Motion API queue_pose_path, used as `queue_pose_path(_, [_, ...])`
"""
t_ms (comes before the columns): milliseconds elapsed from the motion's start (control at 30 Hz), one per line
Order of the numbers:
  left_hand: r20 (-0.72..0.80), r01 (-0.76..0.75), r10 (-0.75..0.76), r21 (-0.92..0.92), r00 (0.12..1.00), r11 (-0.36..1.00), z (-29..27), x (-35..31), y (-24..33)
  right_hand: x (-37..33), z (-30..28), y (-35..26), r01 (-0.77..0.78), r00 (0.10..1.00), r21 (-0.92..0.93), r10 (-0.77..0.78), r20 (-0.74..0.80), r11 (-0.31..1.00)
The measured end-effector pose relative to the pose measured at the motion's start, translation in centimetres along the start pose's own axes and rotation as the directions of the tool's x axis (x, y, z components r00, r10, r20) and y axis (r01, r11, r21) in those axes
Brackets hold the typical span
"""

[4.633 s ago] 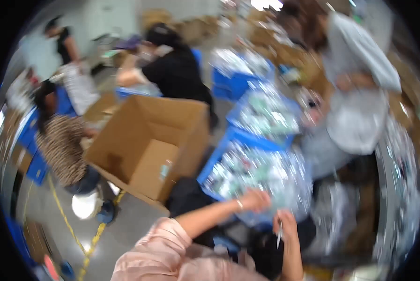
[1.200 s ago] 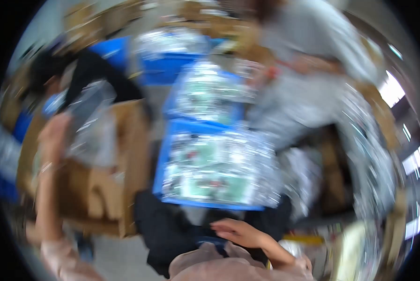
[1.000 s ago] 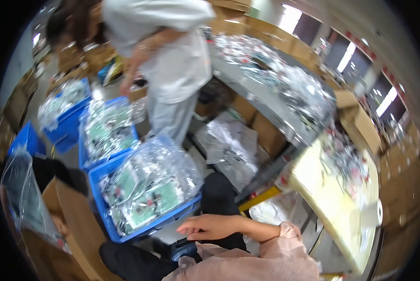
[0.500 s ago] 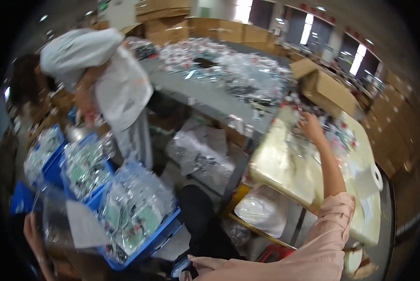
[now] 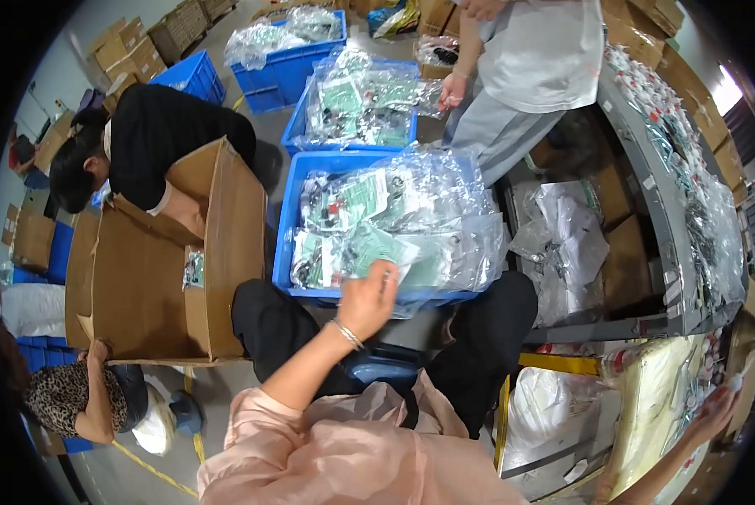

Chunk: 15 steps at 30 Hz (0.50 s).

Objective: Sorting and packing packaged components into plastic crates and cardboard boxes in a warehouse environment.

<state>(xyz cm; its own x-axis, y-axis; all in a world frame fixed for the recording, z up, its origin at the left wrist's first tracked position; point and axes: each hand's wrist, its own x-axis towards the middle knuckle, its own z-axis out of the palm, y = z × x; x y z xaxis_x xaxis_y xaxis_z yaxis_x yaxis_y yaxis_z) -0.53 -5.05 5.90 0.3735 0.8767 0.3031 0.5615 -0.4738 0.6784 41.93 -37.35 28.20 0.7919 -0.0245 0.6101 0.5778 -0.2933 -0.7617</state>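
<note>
A blue crate in front of my knees is heaped with clear plastic bags that hold green sheets and small parts. My left hand, with bracelets at the wrist, is over its near edge. Its fingers are closed on the edge of a clear bag with a green sheet. Out at the far right, my right hand is beside a yellowish wrapped surface. Its fingers are bent around something small and pale, too blurred to name.
Left of the crate stands an open cardboard box, a person in black reaching into it. Another person's hand touches bags in a second blue crate. A grey table with heaped small packs lies right.
My view has swung left, so the crates are now central. My left hand has come from the far left to the crate's near edge. My right hand has left the spot it was reaching into.
</note>
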Motion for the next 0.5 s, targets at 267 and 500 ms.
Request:
queue_pose_path(267, [-0.094,-0.033,0.017,-0.172,0.995,0.985,5.9,-1.9,1.3,-24.7,17.3,-6.6,-0.46,-0.434,-0.363,0.151,0.888,0.81])
queue_pose_path(500, [-0.087,-0.074,0.058,-0.193,0.995,0.978,5.3,-0.5,1.5,-35.4,30.8,-3.2,-0.429,-0.309,-0.154,0.016,0.951,0.89])
